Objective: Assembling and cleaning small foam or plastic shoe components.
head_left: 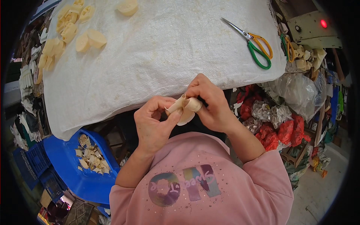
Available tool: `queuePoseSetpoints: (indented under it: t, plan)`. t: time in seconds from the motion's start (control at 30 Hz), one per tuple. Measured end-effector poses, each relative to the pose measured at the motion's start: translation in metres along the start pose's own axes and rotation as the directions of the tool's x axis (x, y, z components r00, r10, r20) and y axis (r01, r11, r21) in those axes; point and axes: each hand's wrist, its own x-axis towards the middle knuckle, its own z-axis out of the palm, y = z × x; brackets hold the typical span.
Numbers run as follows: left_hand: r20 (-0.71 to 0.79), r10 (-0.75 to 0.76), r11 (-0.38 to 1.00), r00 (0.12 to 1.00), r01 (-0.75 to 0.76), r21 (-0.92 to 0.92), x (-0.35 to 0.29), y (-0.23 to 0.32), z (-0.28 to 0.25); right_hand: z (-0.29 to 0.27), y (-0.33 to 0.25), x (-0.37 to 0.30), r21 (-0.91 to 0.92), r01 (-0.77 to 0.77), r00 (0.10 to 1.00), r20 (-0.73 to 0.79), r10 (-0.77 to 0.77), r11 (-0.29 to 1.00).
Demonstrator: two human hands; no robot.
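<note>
A cream-coloured curled piece (pixel 186 117), thin-edged and partly rolled, is held up between my two hands in front of my body. My left hand (pixel 153 122) pinches its left side between thumb and fingers. On the other side, my right hand (pixel 213 103) has its fingers closed round the piece's right end; some fingertips are hidden behind it. What the piece is made of, I cannot tell. Scissors (pixel 250 37) with one green and one orange handle lie on the white-covered table (pixel 157 48), beyond my right hand.
Several cream rolled pieces (pixel 69 18) lie at the table's far left, with a single one (pixel 128 6) further right. A blue plastic chair (pixel 80 176) at left holds cut scraps (pixel 92 157). Red plastic bags (pixel 285 132) and a clear bag (pixel 300 90) are at right.
</note>
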Motion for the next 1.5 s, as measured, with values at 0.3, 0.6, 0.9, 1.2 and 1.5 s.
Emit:
queuePoseSetpoints:
  t: [0.3,0.6,0.9,1.2,1.5]
  plan:
    - [0.158,-0.151,0.979,0.976,0.17,-0.113,0.001,-0.004,-0.005,-0.005,-0.001,-0.002,-0.177,0.053,0.992,0.124,-0.031,0.983]
    - [0.072,-0.136,0.948,0.988,0.151,-0.282,-0.004,-0.003,0.0,0.003,0.005,-0.01,-0.074,-0.09,0.992,-0.093,0.083,0.993]
    - [0.034,0.086,0.996,0.996,-0.087,0.016,-0.009,-0.007,0.002,0.001,0.004,-0.007,-0.139,0.033,0.999,-0.013,-0.035,0.99]
    - [-0.033,0.288,0.919,0.957,-0.266,0.292,-0.004,-0.01,0.008,0.019,0.008,-0.011,-0.14,0.241,0.966,-0.061,-0.251,0.961]
    - [-0.038,0.35,0.871,0.936,-0.311,0.38,-0.005,-0.01,0.0,0.015,0.011,-0.009,-0.111,0.144,0.981,-0.116,-0.157,0.983]
